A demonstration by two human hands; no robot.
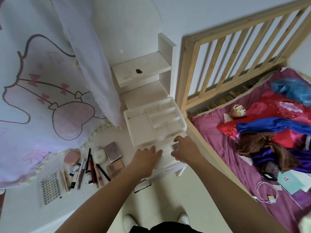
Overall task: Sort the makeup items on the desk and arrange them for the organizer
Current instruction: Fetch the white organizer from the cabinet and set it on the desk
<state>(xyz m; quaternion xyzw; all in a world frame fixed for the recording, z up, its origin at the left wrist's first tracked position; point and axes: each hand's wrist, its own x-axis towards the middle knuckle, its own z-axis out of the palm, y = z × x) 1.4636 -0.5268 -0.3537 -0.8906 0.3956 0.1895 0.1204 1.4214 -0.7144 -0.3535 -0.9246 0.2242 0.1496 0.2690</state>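
Now white compartmented organizer (146,138): L hand (146,156) fingers flat, R hand (185,148) fingers gripping its drawer (165,149).

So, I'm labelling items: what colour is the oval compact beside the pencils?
Pink; the oval compact shows best in the head view.

One head-worn wide-angle view looks steeply down from above and just in front of the white organizer (154,120), near it; the bed (217,142) lies to its right.
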